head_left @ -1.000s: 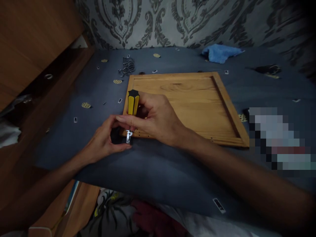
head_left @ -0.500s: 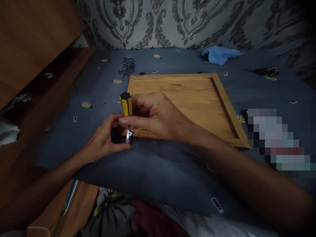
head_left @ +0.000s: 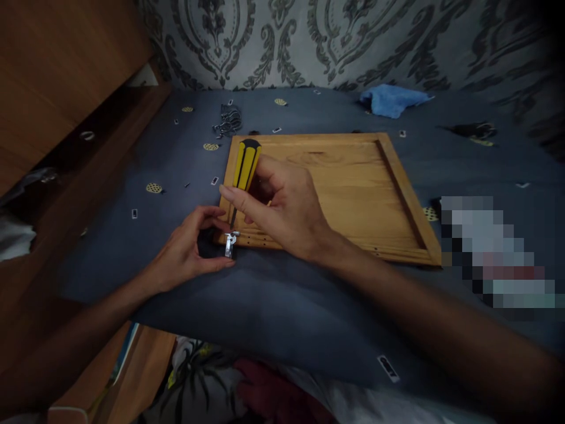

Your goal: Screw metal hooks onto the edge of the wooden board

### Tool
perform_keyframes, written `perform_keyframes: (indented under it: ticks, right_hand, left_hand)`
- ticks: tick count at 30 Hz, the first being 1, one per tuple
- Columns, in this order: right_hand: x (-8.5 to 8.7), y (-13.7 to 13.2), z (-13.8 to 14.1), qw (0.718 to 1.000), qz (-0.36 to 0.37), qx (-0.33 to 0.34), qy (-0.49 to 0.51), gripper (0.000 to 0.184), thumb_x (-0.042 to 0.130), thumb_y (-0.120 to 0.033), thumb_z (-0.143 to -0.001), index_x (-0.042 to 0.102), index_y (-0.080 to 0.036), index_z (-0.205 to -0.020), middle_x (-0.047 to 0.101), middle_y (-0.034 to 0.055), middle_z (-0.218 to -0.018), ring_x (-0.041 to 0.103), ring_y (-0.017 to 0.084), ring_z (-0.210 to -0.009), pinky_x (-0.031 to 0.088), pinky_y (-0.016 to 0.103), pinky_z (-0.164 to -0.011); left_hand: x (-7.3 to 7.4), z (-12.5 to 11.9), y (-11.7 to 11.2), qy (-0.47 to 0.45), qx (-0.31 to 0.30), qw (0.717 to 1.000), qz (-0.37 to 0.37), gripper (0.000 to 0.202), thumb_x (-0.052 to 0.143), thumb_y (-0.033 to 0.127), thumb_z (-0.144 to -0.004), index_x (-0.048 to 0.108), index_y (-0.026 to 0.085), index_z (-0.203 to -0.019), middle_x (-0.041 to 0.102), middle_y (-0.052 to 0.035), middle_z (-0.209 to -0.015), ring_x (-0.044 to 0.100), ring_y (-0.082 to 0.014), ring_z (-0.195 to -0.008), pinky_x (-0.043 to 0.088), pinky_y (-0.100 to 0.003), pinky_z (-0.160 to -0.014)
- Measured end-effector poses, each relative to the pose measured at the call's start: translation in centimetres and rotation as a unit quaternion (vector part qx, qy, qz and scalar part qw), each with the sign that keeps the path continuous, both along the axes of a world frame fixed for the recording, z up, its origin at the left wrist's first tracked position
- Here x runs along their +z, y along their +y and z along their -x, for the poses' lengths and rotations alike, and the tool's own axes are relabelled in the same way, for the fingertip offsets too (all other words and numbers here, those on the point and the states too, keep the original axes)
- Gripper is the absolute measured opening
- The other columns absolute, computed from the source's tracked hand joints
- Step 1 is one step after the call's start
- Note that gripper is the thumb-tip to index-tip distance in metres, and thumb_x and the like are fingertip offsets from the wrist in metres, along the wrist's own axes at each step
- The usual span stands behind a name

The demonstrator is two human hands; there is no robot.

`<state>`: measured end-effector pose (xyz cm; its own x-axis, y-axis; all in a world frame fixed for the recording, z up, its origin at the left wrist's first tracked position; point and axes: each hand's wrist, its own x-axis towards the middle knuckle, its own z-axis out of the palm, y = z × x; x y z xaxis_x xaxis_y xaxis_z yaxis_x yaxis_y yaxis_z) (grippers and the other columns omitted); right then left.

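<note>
My right hand (head_left: 286, 206) is closed around a screwdriver (head_left: 247, 166) with a yellow and black handle. The shaft slants down to a small silver metal hinge (head_left: 230, 243) at the near left corner of a wooden panel (head_left: 309, 194) with a raised frame. Beside that corner, my left hand (head_left: 188, 247) curves round the hinge, thumb against its lower end and fingers behind it near the panel's edge. A row of small dark holes runs along the panel's near rail. The exact contact of the screwdriver tip is too small to make out.
The panel lies on a dark blue patterned sheet (head_left: 176, 159). Beyond it are a pile of metal pieces (head_left: 229, 119), a blue cloth (head_left: 394, 100) and a dark object (head_left: 474, 128). A blurred-out item (head_left: 498, 253) lies to the right, and wooden furniture (head_left: 66, 76) borders the left.
My right hand has moved slightly right and up, and the screwdriver has gone from nearly upright to tilted, its handle leaning right. My left hand and the hinge have stayed put.
</note>
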<state>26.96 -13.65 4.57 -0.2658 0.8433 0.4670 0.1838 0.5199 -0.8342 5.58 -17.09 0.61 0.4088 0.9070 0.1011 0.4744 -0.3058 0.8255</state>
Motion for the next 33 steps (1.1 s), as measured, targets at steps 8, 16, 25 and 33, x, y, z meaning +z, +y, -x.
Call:
perform_keyframes:
  ticks: [8, 16, 25, 33]
  right_hand:
    - [-0.9, 0.1, 0.3, 1.0, 0.01, 0.02, -0.008, 0.022, 0.07, -0.042, -0.096, 0.064, -0.023, -0.086, 0.063, -0.0008, -0.077, 0.054, 0.016, -0.066, 0.045, 0.031, -0.061]
    - [-0.7, 0.0, 0.2, 0.998, -0.019, 0.055, -0.026, 0.027, 0.073, -0.039, -0.095, 0.06, -0.02, -0.08, 0.063, -0.0012, -0.077, 0.058, 0.014, -0.069, 0.046, 0.028, -0.063]
    - [0.5, 0.1, -0.5, 0.982, 0.105, 0.157, 0.022, 0.016, 0.071, -0.023, -0.092, 0.056, -0.024, -0.095, 0.068, -0.0026, -0.084, 0.068, 0.016, -0.076, 0.057, 0.03, -0.069]
    - [-0.2, -0.2, 0.0, 0.992, 0.07, 0.108, 0.016, 0.035, 0.077, -0.047, -0.092, 0.057, -0.022, -0.078, 0.064, -0.0008, -0.075, 0.064, 0.016, -0.072, 0.054, 0.029, -0.063]
  left_hand:
    - [-0.2, 0.0, 0.0, -0.007, 0.001, 1.0, 0.005, 0.069, 0.09, 0.041, -0.073, 0.049, 0.027, -0.126, 0.075, -0.0044, -0.109, 0.072, -0.0268, -0.104, 0.055, -0.045, -0.096]
    - [0.0, 0.0, 0.0, 0.006, -0.003, 1.0, -0.014, 0.067, 0.089, 0.041, -0.075, 0.051, 0.025, -0.128, 0.074, -0.004, -0.111, 0.072, -0.027, -0.109, 0.056, -0.043, -0.096]
    - [-0.1, 0.0, 0.0, -0.005, -0.017, 0.999, -0.03, 0.065, 0.088, 0.041, -0.077, 0.05, 0.026, -0.127, 0.074, -0.0062, -0.119, 0.073, -0.0279, -0.113, 0.058, -0.042, -0.098]
    - [-0.2, 0.1, 0.1, 0.004, -0.019, 0.999, -0.036, 0.057, 0.088, 0.039, -0.077, 0.052, 0.025, -0.119, 0.074, -0.0037, -0.111, 0.073, -0.0263, -0.106, 0.058, -0.042, -0.095]
